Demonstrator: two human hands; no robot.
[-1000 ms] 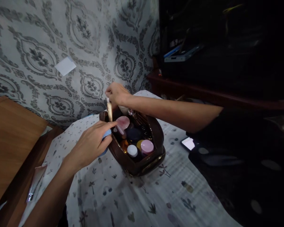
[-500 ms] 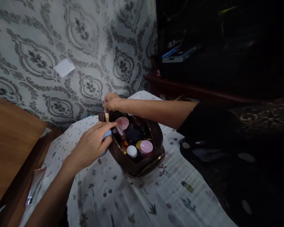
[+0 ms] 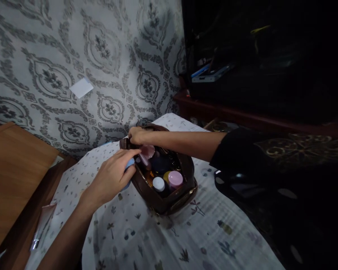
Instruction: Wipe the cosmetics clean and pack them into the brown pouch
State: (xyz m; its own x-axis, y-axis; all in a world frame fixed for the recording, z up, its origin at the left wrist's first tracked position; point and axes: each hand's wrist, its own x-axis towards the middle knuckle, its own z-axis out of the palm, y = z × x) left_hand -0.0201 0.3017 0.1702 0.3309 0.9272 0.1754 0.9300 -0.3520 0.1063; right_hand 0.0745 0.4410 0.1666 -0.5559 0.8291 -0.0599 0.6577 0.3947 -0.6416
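A brown cosmetic bag [image 3: 146,191] stands unzipped in front of me, its zip edges apart. Inside lie a pink-lidded jar [image 3: 175,179], a white-capped container [image 3: 158,184], a round pink piece [image 3: 147,152] and a dark item that I cannot make out. My left hand [image 3: 115,170] is at the bag's left rim, thumb and fingers closed on a light blue thing [image 3: 130,162], its index finger reaching over the opening. At the far end my right hand [image 3: 138,135] dips into the bag; its fingertips and anything in them are hidden.
The bag rests on a white patterned cloth [image 3: 214,225]. A tube [image 3: 43,225] lies at the left beside a wooden panel [image 3: 19,180]. Patterned wallpaper [image 3: 109,75] rises behind. To the right, a dark red ledge [image 3: 214,107] bears a blue-and-grey item [image 3: 211,74].
My right hand has gone down into the far end of the bag. The slim pale-tipped item it held is out of sight. My left hand stays at the rim.
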